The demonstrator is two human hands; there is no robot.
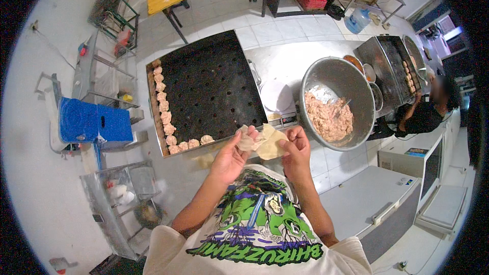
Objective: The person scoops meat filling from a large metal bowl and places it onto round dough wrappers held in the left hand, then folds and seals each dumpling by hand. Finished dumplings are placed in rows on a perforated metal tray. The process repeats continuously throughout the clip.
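So the right hand [298, 148] has a proper pinch going: thumb and fingers pressed together on the right edge of some pale yellowish wrappers [272, 145], thin floppy sheets that stick out leftward from the grip. Can't tell how many are in there. The left hand [229, 159] is turned palm up with its fingers spread a bit, and a paler thin sheet [247, 141] sits at the fingertips, right by the left side of the wrappers. Can't tell if the thumb is pressing on that one or if it's just lying there.

All this is in front of the person's shirt, just on the near side of the table [285, 47]. Far left of the hands is a big black tray [214, 86] with holes, and filled dumplings [164, 106] line its left edge and turn the near left corner. To the right there's a large grey bowl [311, 74] with pinkish filling [328, 117] in it. A digital scale [283, 121] is just beyond the hands, between tray and bowl.
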